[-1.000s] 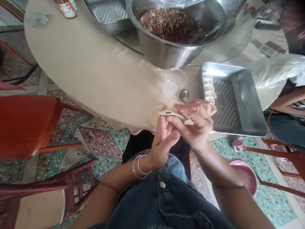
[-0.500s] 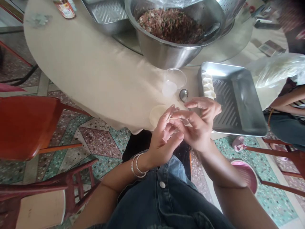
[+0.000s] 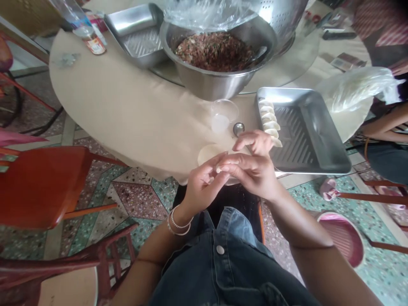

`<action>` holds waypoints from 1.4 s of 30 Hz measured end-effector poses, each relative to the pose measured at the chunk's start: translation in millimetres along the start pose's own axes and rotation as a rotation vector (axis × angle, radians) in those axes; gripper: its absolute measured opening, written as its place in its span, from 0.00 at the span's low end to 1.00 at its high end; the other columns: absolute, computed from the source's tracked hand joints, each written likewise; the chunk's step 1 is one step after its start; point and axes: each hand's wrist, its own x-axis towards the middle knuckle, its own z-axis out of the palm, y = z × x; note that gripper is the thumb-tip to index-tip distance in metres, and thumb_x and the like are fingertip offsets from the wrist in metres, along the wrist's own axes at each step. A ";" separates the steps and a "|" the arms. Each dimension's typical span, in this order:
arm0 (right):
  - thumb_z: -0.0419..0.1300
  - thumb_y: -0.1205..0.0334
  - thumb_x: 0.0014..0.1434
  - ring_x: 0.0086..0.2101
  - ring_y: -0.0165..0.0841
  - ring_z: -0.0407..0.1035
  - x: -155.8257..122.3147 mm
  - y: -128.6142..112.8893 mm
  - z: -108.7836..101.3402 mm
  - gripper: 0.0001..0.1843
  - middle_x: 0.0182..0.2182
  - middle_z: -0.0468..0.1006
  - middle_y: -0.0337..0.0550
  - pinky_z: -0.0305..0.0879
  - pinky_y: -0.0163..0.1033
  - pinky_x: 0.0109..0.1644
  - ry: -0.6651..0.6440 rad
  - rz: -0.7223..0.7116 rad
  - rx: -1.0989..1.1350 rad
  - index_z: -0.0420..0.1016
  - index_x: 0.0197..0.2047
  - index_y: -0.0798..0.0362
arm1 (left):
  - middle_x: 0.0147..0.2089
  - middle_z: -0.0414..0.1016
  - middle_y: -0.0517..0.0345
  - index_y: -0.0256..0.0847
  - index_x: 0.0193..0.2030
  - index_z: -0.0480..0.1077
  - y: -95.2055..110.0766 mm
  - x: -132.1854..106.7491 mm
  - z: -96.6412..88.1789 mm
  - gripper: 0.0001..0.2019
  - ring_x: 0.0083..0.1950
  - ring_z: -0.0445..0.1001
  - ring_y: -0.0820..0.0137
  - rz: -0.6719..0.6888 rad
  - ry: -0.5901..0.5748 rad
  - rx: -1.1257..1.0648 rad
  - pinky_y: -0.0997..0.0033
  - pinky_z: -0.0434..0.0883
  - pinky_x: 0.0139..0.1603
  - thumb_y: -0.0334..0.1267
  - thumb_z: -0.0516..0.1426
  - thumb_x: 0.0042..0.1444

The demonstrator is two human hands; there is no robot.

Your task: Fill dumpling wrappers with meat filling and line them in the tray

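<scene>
My left hand point(image 3: 204, 180) and my right hand point(image 3: 255, 168) meet over the table's near edge. Both are closed on a dumpling point(image 3: 218, 169), of which only a small pale edge shows between the fingertips; the rest is hidden. Thumb and index finger of the right hand pinch that edge. Just beyond the hands a round dough wrapper point(image 3: 207, 152) lies flat on the cloth, partly covered by the fingers. Farther off are a clear plastic cup with whitish contents point(image 3: 220, 121) and a metal spoon point(image 3: 238, 128). Folded dumplings point(image 3: 269, 119) line the left side of a metal tray point(image 3: 333, 131).
A large steel bowl point(image 3: 210, 83) of minced filling point(image 3: 216, 51), partly under plastic film, stands beyond. Another metal tray point(image 3: 140, 42) and a sauce bottle point(image 3: 94, 44) are at the back left. A plastic bag point(image 3: 360, 91) lies right. Another person's arm point(image 3: 387, 125) is at the right edge.
The view has shifted a little. The fingers of both hands have come closer together, and the right thumb and index finger now press on the dumpling's edge.
</scene>
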 end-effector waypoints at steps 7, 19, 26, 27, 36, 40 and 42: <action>0.63 0.51 0.58 0.51 0.33 0.61 10.5 -14.3 -3.5 0.05 0.41 0.70 0.35 0.47 0.47 0.54 -0.119 -0.128 0.029 0.80 0.36 0.38 | 0.44 0.81 0.54 0.45 0.50 0.76 9.5 -6.3 -4.3 0.15 0.42 0.78 0.65 0.220 -0.050 0.340 0.64 0.76 0.44 0.34 0.62 0.54; 0.59 0.39 0.57 0.61 0.40 0.58 -51.3 -39.4 36.0 0.44 0.61 0.62 0.47 0.57 0.52 0.65 0.096 0.509 0.774 0.45 0.71 0.39 | 0.48 0.78 0.53 0.42 0.40 0.74 23.0 -2.8 10.0 0.10 0.33 0.78 0.73 0.209 0.148 0.036 0.74 0.76 0.31 0.46 0.59 0.59; 0.62 0.43 0.56 0.65 0.39 0.53 -35.1 -32.6 34.9 0.46 0.63 0.60 0.45 0.50 0.51 0.70 0.075 0.454 0.788 0.44 0.71 0.36 | 0.41 0.78 0.56 0.43 0.37 0.75 32.5 22.8 13.2 0.05 0.44 0.77 0.69 0.336 0.119 0.235 0.69 0.76 0.44 0.40 0.60 0.58; 0.62 0.44 0.56 0.65 0.39 0.53 -30.8 -29.6 31.8 0.45 0.62 0.60 0.45 0.52 0.51 0.69 0.084 0.427 0.742 0.45 0.71 0.35 | 0.41 0.78 0.56 0.42 0.36 0.75 33.3 26.7 13.9 0.05 0.43 0.77 0.68 0.340 0.112 0.252 0.69 0.77 0.44 0.40 0.60 0.57; 0.62 0.46 0.57 0.63 0.40 0.52 -6.6 -17.6 14.1 0.31 0.57 0.62 0.45 0.58 0.50 0.66 0.064 0.347 0.826 0.60 0.63 0.34 | 0.41 0.77 0.58 0.46 0.50 0.66 39.9 41.9 26.7 0.15 0.22 0.72 0.80 0.175 0.023 0.100 0.80 0.72 0.21 0.47 0.59 0.58; 0.60 0.44 0.58 0.64 0.40 0.52 -5.5 -20.0 14.9 0.32 0.59 0.60 0.45 0.58 0.48 0.66 0.051 0.371 0.849 0.59 0.64 0.34 | 0.40 0.78 0.56 0.42 0.45 0.72 43.8 41.2 27.2 0.15 0.20 0.69 0.81 0.067 -0.069 0.051 0.80 0.70 0.19 0.50 0.56 0.60; 0.60 0.44 0.58 0.65 0.40 0.49 -7.7 -21.5 17.9 0.38 0.62 0.56 0.44 0.55 0.49 0.68 0.042 0.388 0.828 0.51 0.68 0.33 | 0.37 0.78 0.57 0.40 0.42 0.73 44.4 42.3 27.0 0.14 0.20 0.69 0.81 0.086 -0.060 0.042 0.81 0.69 0.20 0.49 0.57 0.60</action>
